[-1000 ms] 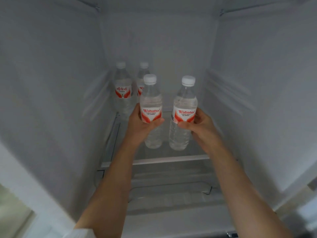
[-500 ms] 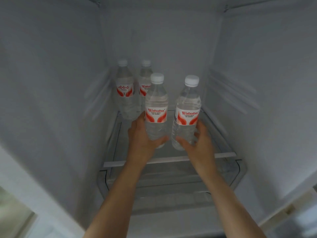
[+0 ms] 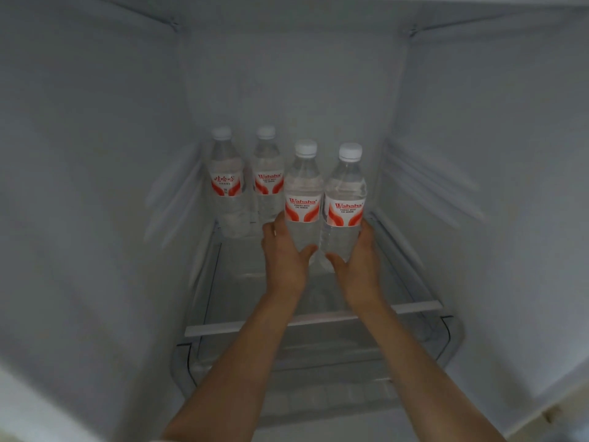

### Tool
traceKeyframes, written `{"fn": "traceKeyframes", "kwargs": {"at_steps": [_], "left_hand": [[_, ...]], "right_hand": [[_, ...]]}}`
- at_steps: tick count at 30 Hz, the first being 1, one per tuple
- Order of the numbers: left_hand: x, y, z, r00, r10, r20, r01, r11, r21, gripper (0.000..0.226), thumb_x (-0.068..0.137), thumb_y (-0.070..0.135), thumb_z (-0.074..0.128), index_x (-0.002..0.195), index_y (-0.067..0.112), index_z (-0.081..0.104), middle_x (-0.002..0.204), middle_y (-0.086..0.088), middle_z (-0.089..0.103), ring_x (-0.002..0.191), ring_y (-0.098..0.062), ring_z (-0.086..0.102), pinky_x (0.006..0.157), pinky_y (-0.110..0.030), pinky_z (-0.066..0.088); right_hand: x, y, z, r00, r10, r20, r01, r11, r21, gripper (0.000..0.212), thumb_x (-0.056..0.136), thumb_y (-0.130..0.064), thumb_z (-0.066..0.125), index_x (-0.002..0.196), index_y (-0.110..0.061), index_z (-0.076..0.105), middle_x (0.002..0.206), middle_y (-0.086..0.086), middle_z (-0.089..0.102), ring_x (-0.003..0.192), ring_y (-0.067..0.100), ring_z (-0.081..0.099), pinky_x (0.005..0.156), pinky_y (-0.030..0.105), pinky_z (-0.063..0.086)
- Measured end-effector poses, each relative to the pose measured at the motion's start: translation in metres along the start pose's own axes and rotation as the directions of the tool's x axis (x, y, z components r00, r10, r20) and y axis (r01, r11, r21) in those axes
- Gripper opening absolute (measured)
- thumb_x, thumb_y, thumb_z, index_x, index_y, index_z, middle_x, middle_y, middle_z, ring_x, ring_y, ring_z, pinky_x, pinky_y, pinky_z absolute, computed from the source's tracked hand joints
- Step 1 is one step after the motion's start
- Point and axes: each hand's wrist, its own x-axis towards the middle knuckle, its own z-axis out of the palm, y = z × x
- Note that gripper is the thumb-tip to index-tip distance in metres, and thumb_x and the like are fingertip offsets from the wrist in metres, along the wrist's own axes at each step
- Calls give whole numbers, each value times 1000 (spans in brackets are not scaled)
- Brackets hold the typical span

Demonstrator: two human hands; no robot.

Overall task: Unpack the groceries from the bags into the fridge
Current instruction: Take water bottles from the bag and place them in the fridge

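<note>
Two water bottles are standing upright, side by side and nearly touching, on the glass shelf [image 3: 223, 282] inside the fridge [image 3: 95, 154]. The left hand [image 3: 283, 260] is gripping the left bottle [image 3: 302, 199] low on its body, thumb curled across the front. The right hand [image 3: 358, 263] is gripping the right bottle [image 3: 345, 205] the same way. Behind them, toward the back left, two more bottles are standing: one [image 3: 227, 186] by the left wall, the other [image 3: 267, 180] just beside it. A clear drawer [image 3: 452, 339] is sitting below the shelf.
</note>
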Motion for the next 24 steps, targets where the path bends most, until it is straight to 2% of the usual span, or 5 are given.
{"fn": "traceKeyframes", "kwargs": {"at_steps": [3,12,15,18,24], "left_hand": [[18,-2,18,1000,0,-16,1,999,36,84,75,9,80,145,11,33,137,-12,40,127,-29,42,103,-30,35],[41,0,51,985,73,-153,-44,982,183,84,81,9,75,148,6,24,138,-20,35,126,-33,41,100,-39,45],[47,2,55,984,45,-171,8,956,295,86,79,18,78,147,9,26,136,-17,42,120,-32,46,82,-41,53],[52,3,58,977,50,-209,49,895,443,93,66,31,87,140,11,34,120,-16,55,101,-33,59,58,-42,55],[61,0,63,966,66,-251,74,856,511,97,57,37,91,134,11,38,107,-16,56,87,-31,61,50,-38,53]], "right_hand": [[25,7,6,1000,1,11,-1,1000,-15,78,79,-4,73,143,-12,29,137,8,45,126,19,46,97,21,35],[80,27,26,999,36,28,-36,999,-2,75,80,-4,71,141,-16,28,135,7,45,121,18,48,91,21,36],[94,33,32,998,52,23,-51,999,-17,77,79,-4,72,141,-16,27,135,7,44,120,21,50,90,23,38],[103,36,37,998,54,28,-54,998,-17,78,79,-4,71,141,-17,26,135,8,44,119,20,50,90,23,38],[111,43,41,999,27,33,-27,1000,-4,78,80,-6,71,142,-18,26,132,7,46,117,19,51,90,24,39]]}}
